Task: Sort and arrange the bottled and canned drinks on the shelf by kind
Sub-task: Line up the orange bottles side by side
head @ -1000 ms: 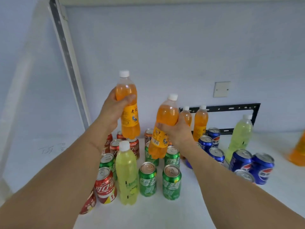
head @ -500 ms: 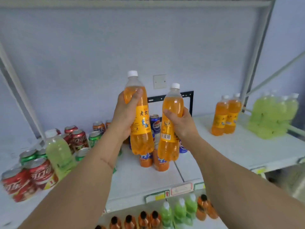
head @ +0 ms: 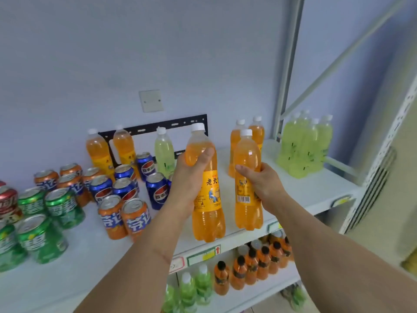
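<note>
**Two orange bottles in hand above the shelf**

Left hand [head: 191, 184]: grip curled round an orange bottle [head: 206, 188], thumb across its shoulder, label facing out. Bottle upright, held clear of the shelf [head: 316, 190] near the front edge.

Right hand [head: 262, 186]: grip wrapped round a second orange bottle [head: 247, 177], barcode side facing out. Upright, just beside the first at its 3 o'clock; contact with the shelf cannot be told.

At 12 o'clock from the right hand: two orange bottles [head: 257, 132] standing at the back. At 2 o'clock: cluster of green bottles [head: 304, 145] by the upright post.

At 9 o'clock from the left hand: blue cans [head: 158, 190], orange cans [head: 124, 218], then green cans [head: 40, 236] and a red can [head: 8, 204] at far left. At 10 o'clock: two more orange bottles [head: 110, 150] and a lone green bottle [head: 164, 152] against the wall.

At 6 o'clock: lower shelf [head: 248, 297] with green and orange bottles.
</note>
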Tool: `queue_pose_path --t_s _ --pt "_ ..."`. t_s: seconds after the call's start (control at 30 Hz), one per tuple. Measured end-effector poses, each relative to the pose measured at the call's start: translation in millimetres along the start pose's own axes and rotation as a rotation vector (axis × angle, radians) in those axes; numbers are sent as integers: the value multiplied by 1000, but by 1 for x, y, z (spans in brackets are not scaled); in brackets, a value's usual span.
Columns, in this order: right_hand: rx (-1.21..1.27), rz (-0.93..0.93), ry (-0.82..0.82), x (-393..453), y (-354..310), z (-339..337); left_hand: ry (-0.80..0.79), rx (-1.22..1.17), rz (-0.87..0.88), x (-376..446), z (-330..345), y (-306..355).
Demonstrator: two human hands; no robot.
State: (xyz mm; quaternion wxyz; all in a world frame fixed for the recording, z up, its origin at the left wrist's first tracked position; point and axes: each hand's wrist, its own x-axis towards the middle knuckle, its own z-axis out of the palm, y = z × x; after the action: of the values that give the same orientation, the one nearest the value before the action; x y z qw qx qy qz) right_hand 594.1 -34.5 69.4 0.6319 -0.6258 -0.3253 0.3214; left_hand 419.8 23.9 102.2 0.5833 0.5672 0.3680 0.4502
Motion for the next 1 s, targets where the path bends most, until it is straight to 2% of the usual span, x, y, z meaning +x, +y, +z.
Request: queue_pose_path --t_s 0.2,0.33,0.5,0.8,0.9,1.0 --pt "-30 3 32 59 8 -60 -55 32 -22 48 69 -28" --pt "-42 0 -6 102 16 -93 -32 101 -17 72 108 -40" --pt "-55 -21 -150 157 30 -117 72 206 -4 90 143 -53" --pt "29 -48 -424 217 50 -123 351 211 -30 87 169 -65" --pt "16 -67 -456 224 54 -124 374 241 -21 87 171 -66" --pt "-58 -33 -484 226 60 -127 332 289 -15 90 172 -67"
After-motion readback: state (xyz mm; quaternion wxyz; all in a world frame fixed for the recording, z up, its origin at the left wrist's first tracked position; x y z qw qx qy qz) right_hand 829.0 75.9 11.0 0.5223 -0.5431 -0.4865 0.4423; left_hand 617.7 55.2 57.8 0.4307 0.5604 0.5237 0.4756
